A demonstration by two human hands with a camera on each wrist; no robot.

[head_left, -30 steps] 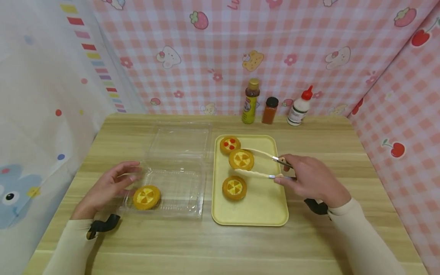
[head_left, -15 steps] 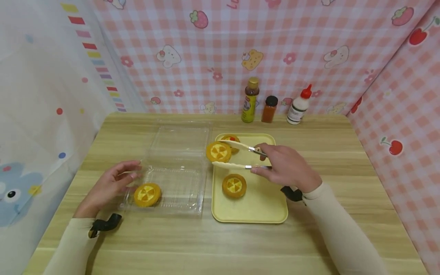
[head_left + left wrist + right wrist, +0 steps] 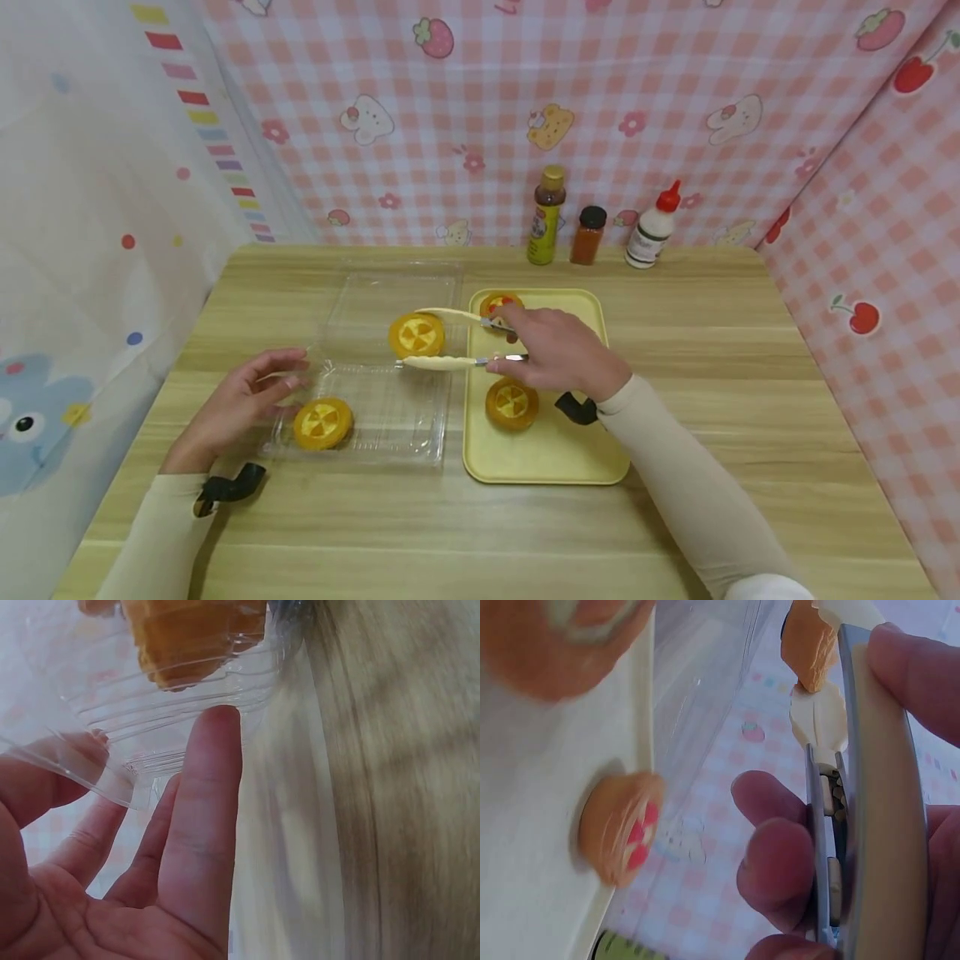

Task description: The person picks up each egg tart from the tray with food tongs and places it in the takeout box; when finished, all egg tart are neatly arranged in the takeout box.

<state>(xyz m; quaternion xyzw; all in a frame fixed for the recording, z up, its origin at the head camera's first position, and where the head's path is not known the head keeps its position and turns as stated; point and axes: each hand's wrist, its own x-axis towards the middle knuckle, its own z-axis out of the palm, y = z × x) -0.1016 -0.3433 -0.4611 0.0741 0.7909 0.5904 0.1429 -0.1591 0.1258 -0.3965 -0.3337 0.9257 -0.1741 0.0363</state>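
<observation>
In the head view my right hand [image 3: 566, 350] holds a pair of tongs [image 3: 889, 802] with cream tips. Between the tips is an egg tart [image 3: 417, 335] with a wedge-patterned yellow top, above the middle of the clear plastic box [image 3: 390, 417]. My left hand [image 3: 243, 404] rests at the box's left side. The left wrist view shows its fingers [image 3: 210, 795] nearly straight against the clear wall. Another tart [image 3: 323, 423] sits in the box's near left corner. On the yellow tray [image 3: 555, 454] are a third wedge-topped tart [image 3: 512, 403] and one with red dots [image 3: 622, 829], partly covered by my right hand.
The clear lid [image 3: 397, 292] lies open behind the box. Along the table's [image 3: 480, 533] back edge stand a yellow-labelled bottle [image 3: 545, 221], a jar with a black cap [image 3: 588, 237] and a white bottle with a red nozzle [image 3: 652, 229]. Patterned cloths [image 3: 480, 100] surround the table.
My right hand has moved left with the tongs, carrying the tart from above the tray to above the box. My left hand has stayed at the box's side.
</observation>
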